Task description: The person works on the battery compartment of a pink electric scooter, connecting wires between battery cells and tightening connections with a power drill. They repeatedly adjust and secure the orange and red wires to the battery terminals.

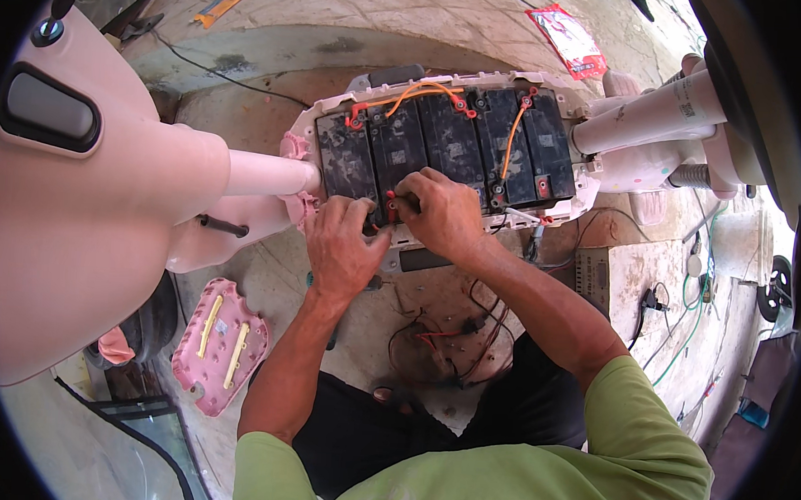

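A row of several dark, dusty batteries (449,137) sits side by side in the pink scooter's floor tray (309,123). My left hand (342,247) is at the front edge of the second battery from the left, fingers curled together by its terminal. My right hand (443,214) reaches to the same spot from the right, thumb and fingers closed beside a red terminal piece (391,204). What either set of fingertips grips is hidden. Orange wires (512,145) with red ends link terminals on other batteries. A white connector lead (524,217) lies at the tray's front right.
The scooter's pink front body (104,198) rises at left; its seat post (652,114) is at right. On the floor lie a pink cover panel (221,345), tangled black and red wires (455,339) and a red-and-white packet (565,41). A pale box (594,274) stands to the right.
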